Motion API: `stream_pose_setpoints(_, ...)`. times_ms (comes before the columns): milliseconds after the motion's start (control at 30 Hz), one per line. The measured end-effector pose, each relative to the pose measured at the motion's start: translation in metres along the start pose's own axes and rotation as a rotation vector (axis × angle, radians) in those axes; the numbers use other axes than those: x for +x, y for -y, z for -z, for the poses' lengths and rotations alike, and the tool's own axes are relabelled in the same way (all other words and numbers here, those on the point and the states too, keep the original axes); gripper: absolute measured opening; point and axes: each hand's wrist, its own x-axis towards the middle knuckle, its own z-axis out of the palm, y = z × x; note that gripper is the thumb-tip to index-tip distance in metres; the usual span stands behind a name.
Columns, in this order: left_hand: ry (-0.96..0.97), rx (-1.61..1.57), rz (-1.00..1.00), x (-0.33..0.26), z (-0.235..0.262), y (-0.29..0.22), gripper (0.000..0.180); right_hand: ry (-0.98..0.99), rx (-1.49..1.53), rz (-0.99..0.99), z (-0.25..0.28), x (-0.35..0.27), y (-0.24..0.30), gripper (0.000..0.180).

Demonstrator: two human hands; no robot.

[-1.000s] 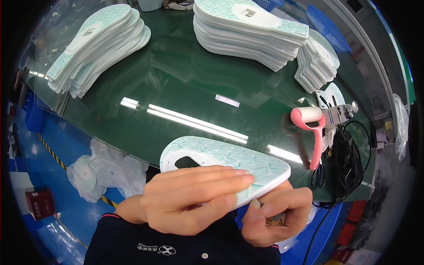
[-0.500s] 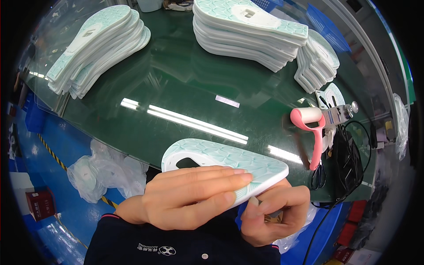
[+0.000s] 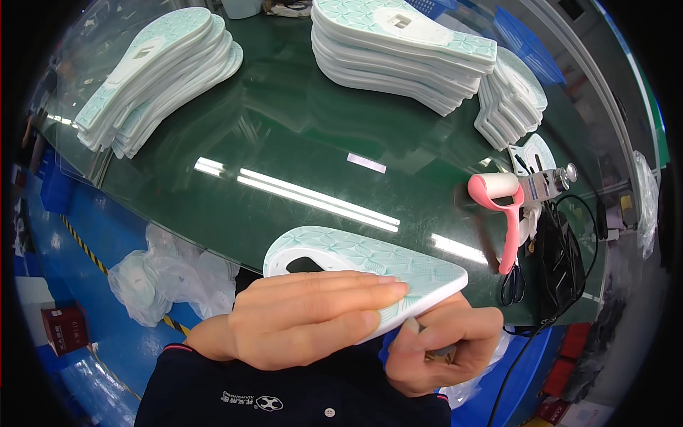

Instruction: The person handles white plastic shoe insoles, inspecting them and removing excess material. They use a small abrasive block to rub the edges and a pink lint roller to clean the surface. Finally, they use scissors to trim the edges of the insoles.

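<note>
A white plastic panel with a mint-green patterned face (image 3: 420,267) is tilted up at the table's near edge. It has a rounded wide end with an oval opening and narrows toward the right. My left hand (image 3: 306,320) grips it, fingers flat across the patterned face; the thumb side lies near its lower edge. Beneath the narrow right end, my right hand (image 3: 445,349) is closed with curled fingers against the panel's edge. A small greyish-brown piece shows between those fingers, mostly hidden, and its kind cannot be made out.
Similar panels are stacked at the far left (image 3: 149,85), far middle (image 3: 398,67) and far right (image 3: 509,99) of the green table (image 3: 284,149). On the right lie a pink-handled lint roller (image 3: 509,213), scissors (image 3: 514,285), a clear bottle (image 3: 544,183) and a black bag (image 3: 558,263) with a cable.
The panel has shifted very slightly right and down. My right hand has moved a little rightward along with it, while the left keeps its grip.
</note>
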Motion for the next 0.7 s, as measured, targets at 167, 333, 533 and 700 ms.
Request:
stream_pose_setpoints(167, 0.006, -0.077, 0.034, 0.002, 0.005, -0.008, 0.039, -0.073, 0.387, -0.079, 0.004, 0.004, 0.004, 0.027)
stream_pose_setpoints(333, 0.047, -0.116, -0.009, 0.000, 0.009, -0.007, 0.043, 0.114, 0.375, 0.003, 0.007, 0.006, 0.002, 0.031)
stream_pose_setpoints(533, 0.037, -0.094, -0.020, 0.001, 0.008, -0.007, 0.043, 0.074, 0.343, 0.023, 0.000, 0.005, 0.002, 0.031)
stream_pose_setpoints(700, 0.007, -0.020, -0.028, -0.002, 0.004, -0.007, 0.044, 0.089, 0.093, 0.036, 0.001, 0.005, 0.005, 0.029)
